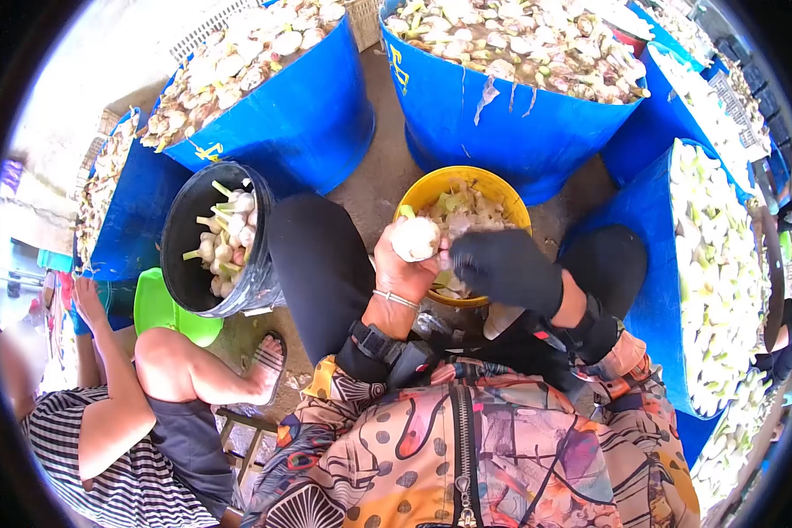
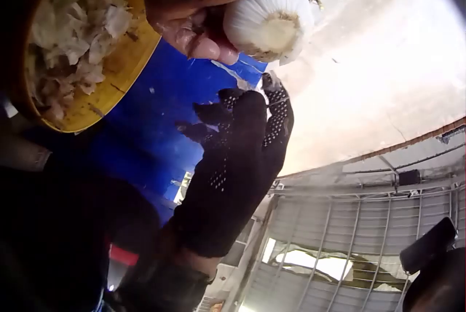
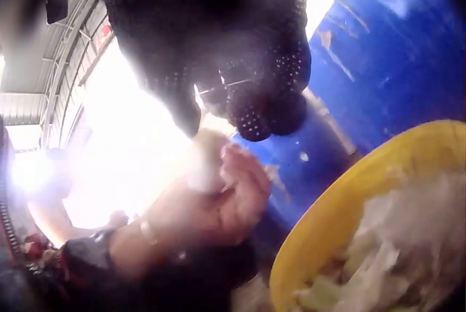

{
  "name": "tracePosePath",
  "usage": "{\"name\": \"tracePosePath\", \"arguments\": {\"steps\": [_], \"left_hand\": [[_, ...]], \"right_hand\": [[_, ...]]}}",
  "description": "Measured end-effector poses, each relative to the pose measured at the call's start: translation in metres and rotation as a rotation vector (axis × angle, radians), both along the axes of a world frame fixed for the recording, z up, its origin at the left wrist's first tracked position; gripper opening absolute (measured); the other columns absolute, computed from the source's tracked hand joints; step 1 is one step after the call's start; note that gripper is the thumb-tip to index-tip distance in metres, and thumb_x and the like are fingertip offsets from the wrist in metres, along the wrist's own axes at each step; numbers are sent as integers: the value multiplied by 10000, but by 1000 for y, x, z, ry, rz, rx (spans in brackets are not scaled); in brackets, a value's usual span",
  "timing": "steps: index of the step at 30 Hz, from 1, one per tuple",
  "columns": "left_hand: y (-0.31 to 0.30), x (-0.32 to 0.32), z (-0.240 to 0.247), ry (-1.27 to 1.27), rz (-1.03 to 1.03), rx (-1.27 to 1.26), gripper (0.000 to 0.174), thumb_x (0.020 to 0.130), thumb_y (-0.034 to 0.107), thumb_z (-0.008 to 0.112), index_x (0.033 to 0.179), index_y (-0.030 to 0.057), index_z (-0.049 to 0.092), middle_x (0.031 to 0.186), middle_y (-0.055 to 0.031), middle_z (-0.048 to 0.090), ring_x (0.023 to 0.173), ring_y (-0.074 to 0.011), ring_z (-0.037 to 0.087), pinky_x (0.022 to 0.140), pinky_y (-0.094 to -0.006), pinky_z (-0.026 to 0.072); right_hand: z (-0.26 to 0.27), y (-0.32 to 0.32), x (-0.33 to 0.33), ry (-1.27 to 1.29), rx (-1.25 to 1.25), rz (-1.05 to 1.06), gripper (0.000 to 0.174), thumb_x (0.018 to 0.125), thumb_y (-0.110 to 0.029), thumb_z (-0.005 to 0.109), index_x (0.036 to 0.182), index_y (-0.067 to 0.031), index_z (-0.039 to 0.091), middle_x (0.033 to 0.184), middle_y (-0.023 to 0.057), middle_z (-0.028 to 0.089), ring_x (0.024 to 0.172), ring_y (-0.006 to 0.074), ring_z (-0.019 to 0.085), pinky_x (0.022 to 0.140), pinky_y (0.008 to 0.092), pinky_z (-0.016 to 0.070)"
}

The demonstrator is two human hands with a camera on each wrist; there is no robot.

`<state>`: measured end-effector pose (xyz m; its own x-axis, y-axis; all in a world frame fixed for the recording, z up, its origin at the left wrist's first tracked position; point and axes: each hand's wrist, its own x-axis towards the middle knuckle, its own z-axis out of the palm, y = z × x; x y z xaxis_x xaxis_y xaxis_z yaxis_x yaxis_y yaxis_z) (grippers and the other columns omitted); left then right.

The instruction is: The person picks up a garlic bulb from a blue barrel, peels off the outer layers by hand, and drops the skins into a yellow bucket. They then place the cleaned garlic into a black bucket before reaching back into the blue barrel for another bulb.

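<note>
Left hand (image 1: 400, 275): bare; whitish garlic bulb (image 1: 415, 239) gripped in curled fingers; silvery bracelet (image 1: 396, 299) worn at wrist.
Right hand (image 1: 506, 271): covered by black, white-dotted glove; fingers loosely bent and parted, held just beside the bulb. Touch on bulb: cannot be told.
Garlic bulb: held up at near-left rim of yellow round bucket; root end turned to left wrist camera.
Yellow round bucket (image 1: 507, 187): set between the knees; pale papery peelings (image 1: 471, 207) contained.
Black round bucket (image 1: 180, 220): placed outside left knee; whole bulbs with green stems (image 1: 229, 238) piled inside.
Large blue plastic tubs (image 1: 510, 123): ranged ahead and to both sides; heaped with garlic.
Bright green basin (image 1: 172, 317): seen just beside black bucket.
Person in striped top (image 1: 119, 458): seated at left, one sandalled foot (image 1: 266, 370) shown.
</note>
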<state>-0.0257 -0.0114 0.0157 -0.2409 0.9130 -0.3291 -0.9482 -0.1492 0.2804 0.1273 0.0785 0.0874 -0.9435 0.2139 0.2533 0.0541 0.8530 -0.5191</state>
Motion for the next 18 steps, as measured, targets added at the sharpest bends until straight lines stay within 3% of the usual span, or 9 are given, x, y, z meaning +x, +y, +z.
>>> {"name": "tracePosePath", "arguments": {"steps": [3, 6, 9, 12, 15, 18], "left_hand": [[-2, 4, 3, -39, -15, -47, 331, 854, 355, 446, 923, 73, 604, 794, -86, 616, 705, -271, 545, 625, -380, 434], [-1, 7, 8, -83, -27, -74, 329, 855, 356, 457, 977, 76, 580, 854, -98, 633, 719, -279, 571, 617, -398, 445], [-1, 8, -1, -98, -79, -32, 327, 857, 346, 458, 1002, 76, 571, 890, -104, 642, 723, -276, 584, 598, -401, 448], [-7, 10, -12, -119, -116, -22, 316, 863, 325, 446, 1000, 72, 577, 884, -94, 650, 741, -279, 595, 589, -398, 455], [-4, 14, -8, -165, -83, -109, 315, 867, 324, 437, 980, 68, 580, 852, -94, 649, 762, -289, 606, 599, -405, 468], [5, 8, -2, -169, -1, -163, 320, 873, 331, 424, 941, 62, 584, 814, -108, 643, 784, -300, 617, 612, -415, 478]], "right_hand": [[19, 13, -8, 251, 102, -176, 181, 779, -191, 632, 936, -102, 619, 865, 115, 622, 743, 322, 611, 635, 396, 486], [10, 19, -20, 199, 115, 8, 239, 756, -212, 629, 958, -86, 649, 881, 103, 645, 788, 293, 633, 664, 402, 488], [-1, 26, -26, 206, 116, 112, 209, 745, -199, 624, 920, -88, 650, 835, 102, 641, 741, 286, 638, 620, 391, 492], [-5, 26, -24, 115, 259, 134, 163, 735, -167, 614, 872, -84, 645, 777, 107, 636, 678, 272, 640, 556, 389, 488], [-4, 18, -18, 186, 270, 126, 127, 717, -149, 613, 821, -81, 637, 707, 115, 628, 600, 260, 631, 490, 388, 473], [-2, 4, -10, 102, 216, 202, 128, 704, -147, 616, 809, -77, 636, 662, 119, 619, 569, 268, 624, 473, 398, 468]]}}
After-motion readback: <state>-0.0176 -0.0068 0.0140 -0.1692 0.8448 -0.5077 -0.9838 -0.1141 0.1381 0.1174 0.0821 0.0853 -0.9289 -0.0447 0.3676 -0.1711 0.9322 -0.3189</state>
